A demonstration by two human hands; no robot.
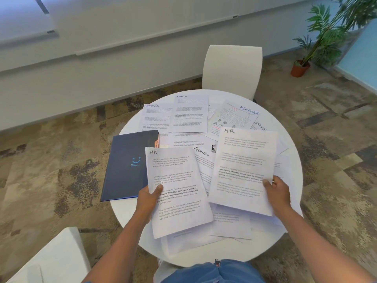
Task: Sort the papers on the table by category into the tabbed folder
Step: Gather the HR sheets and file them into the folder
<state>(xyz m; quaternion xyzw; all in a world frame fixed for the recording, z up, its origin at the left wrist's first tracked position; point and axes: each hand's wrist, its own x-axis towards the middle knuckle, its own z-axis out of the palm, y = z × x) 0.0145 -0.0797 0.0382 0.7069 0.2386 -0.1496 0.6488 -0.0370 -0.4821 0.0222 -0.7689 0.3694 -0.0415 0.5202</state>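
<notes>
Over the near half of the round white table (293,152), two sheets are up in the hands, both headed "HR" in handwriting. The left hand (148,198) pinches the left HR sheet (177,190) at its left edge, thumb on top; its long axis runs near to far, header at the far end, tilted slightly left. The right hand (277,190) grips the right HR sheet (244,170) at its right edge, thumb on the page, header also far. Beneath them lie loose papers: two marked "ADMIN" (190,113) (204,160), two "SPORTS" (156,117) (260,126), one "FINANCE" (234,119). At the left edge sits the one dark blue tabbed folder (128,166), closed, smiley logo on its cover, long axis near to far, tabs at its far right corner. A white chair (232,70) stands beyond; a potted plant (326,37) far right.
</notes>
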